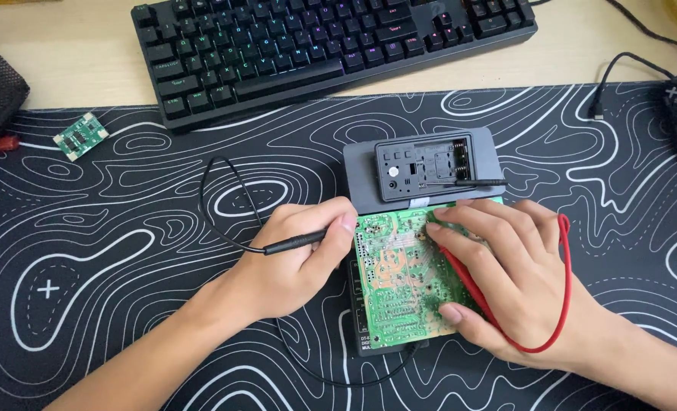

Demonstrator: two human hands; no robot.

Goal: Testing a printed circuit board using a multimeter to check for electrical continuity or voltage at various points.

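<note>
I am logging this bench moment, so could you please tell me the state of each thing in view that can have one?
Green circuit board: solder side up, lying on a black multimeter.
Left hand: gripping the black test probe.
Right hand: holding the red test probe to the board.
Black backlit keyboard: lit.
Grey device: compartment open.

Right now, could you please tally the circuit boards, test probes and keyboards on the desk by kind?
Circuit boards: 2, a large green board under both hands and a small green board at far left.
Test probes: 2, a black probe and a red probe.
Keyboards: 1, a black keyboard.
Total: 5
</note>
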